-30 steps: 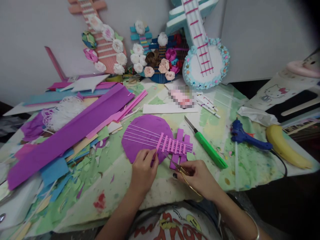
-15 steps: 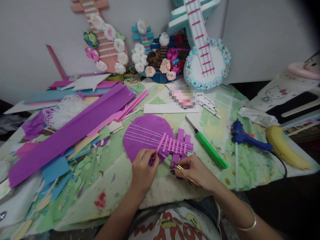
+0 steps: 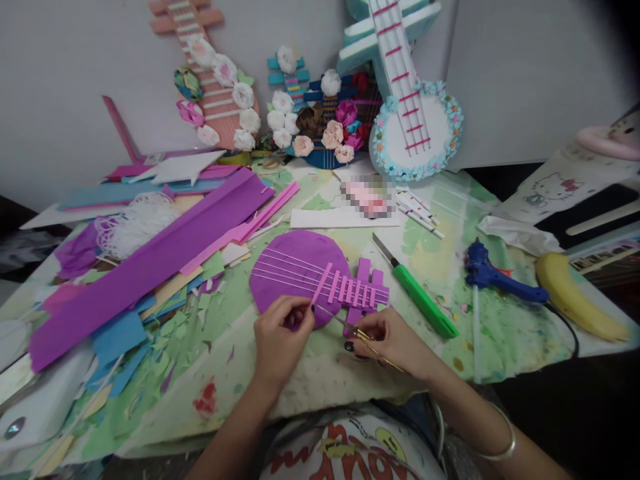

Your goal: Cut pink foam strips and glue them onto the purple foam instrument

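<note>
A small purple pipa-shaped craft (image 3: 280, 273) lies flat on the table, with white strings along its round body and several short pink strips across its neck. My left hand (image 3: 283, 333) is closed in a pinch on the lower end of a longer pink paper strip (image 3: 323, 283) that slants over the strings. My right hand (image 3: 395, 340) grips gold-handled scissors (image 3: 340, 319), their silver blades pointing left to the pinched end. Whether the blades touch the strip, I cannot tell. A green utility knife (image 3: 423, 300), blade out, rests to the right of the craft.
A blue glue gun (image 3: 493, 277) and a banana (image 3: 575, 300) lie at the right. Purple paper (image 3: 150, 260), white string (image 3: 137, 223) and paper scraps (image 3: 165, 333) cover the left. Decorated model instruments (image 3: 415, 133) lean on the wall behind.
My left hand has shifted slightly left along the craft, still pinching the strip. The scissors stay near the strip's lower end. The whole view has moved a little.
</note>
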The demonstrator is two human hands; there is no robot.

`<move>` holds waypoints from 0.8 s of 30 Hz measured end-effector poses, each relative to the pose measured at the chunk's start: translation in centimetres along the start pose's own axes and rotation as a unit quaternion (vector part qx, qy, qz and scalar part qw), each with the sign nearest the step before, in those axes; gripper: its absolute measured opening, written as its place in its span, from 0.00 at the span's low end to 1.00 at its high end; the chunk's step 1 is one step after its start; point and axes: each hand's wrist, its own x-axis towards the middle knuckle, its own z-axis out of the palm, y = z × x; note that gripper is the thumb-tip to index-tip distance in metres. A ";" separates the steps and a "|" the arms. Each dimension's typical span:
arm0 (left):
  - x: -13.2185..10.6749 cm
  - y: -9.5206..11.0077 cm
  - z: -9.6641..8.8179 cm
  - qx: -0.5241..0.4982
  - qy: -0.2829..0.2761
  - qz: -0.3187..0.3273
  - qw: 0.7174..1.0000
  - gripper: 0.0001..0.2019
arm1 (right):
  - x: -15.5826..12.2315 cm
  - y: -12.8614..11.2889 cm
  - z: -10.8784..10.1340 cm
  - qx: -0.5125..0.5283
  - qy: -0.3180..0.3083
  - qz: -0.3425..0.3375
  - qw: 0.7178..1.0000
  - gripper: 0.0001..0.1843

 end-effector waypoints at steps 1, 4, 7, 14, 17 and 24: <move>0.1 0.1 -0.1 -0.019 0.000 -0.018 1.000 0.04 | -0.1 0.0 0.0 0.002 -0.001 -0.004 1.000 0.17; 0.2 0.3 -0.5 -0.112 -0.012 -0.097 0.989 0.04 | -0.1 -0.1 -0.1 -0.003 -0.007 -0.013 1.000 0.19; 0.3 0.6 -0.7 -0.195 -0.035 -0.164 0.966 0.05 | -0.1 0.0 -0.1 -0.002 -0.015 -0.017 1.000 0.20; 0.2 0.8 -0.7 -0.273 -0.053 -0.229 0.933 0.08 | -0.3 -0.5 0.0 0.033 -0.038 -0.016 0.999 0.22; 0.4 0.8 -0.7 -0.285 -0.057 -0.225 0.930 0.09 | -0.5 -0.8 0.0 0.041 -0.044 -0.010 0.998 0.22; 0.2 0.5 -0.8 -0.300 -0.080 -0.232 0.922 0.08 | -0.3 -0.9 0.1 0.040 -0.046 -0.011 0.998 0.24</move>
